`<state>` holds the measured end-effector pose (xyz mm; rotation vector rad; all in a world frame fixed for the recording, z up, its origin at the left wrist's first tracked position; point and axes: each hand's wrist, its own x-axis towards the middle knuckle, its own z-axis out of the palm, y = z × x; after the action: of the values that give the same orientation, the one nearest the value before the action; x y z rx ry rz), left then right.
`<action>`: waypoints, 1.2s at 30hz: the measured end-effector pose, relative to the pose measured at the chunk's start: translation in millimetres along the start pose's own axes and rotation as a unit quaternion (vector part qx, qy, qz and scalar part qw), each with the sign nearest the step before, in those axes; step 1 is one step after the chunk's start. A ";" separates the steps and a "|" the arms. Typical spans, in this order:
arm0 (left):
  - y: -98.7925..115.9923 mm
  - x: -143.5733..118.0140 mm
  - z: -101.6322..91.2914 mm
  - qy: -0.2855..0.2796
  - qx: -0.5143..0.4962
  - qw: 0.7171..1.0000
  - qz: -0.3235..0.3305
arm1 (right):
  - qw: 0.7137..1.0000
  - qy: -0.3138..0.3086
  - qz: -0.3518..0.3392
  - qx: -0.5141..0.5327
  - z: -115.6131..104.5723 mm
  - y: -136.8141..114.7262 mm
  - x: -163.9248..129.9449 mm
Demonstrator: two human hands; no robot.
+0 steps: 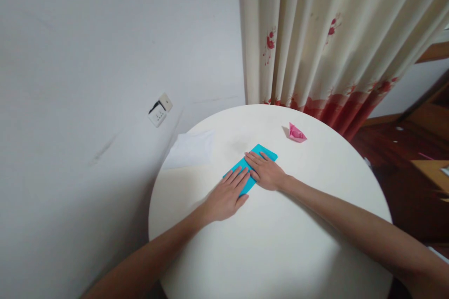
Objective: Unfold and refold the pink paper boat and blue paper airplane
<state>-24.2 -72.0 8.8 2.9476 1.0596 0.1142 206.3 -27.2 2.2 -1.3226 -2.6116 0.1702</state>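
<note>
A folded sheet of turquoise paper lies flat on the round white table, a little behind its middle. My left hand rests palm down on the sheet's near left end, fingers spread. My right hand lies flat across the sheet's middle, fingers pointing left, pressing it to the table. Neither hand grips the paper. Part of the sheet is hidden under both hands.
A small pink folded paper boat sits at the table's far right. A white sheet lies at the far left edge by the wall. A cream curtain with red flowers hangs behind. A wall socket is at the left.
</note>
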 end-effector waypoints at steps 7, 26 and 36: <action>-1.6 3.0 -9.6 -0.041 -0.039 0.998 -0.009 | 0.996 0.016 0.077 -0.030 -1.1 33.4 13.7; -20.6 45.0 -2.7 -0.006 -0.001 1.000 0.003 | 0.999 0.007 0.042 -0.009 -5.4 32.7 -0.3; -5.4 4.0 -10.2 -0.030 0.005 1.000 0.008 | 0.992 0.019 0.124 -0.022 -2.4 44.4 3.6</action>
<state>-25.3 -65.4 19.1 2.9482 1.0332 0.0212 239.5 2.0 -3.7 -1.6456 -2.4267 0.1246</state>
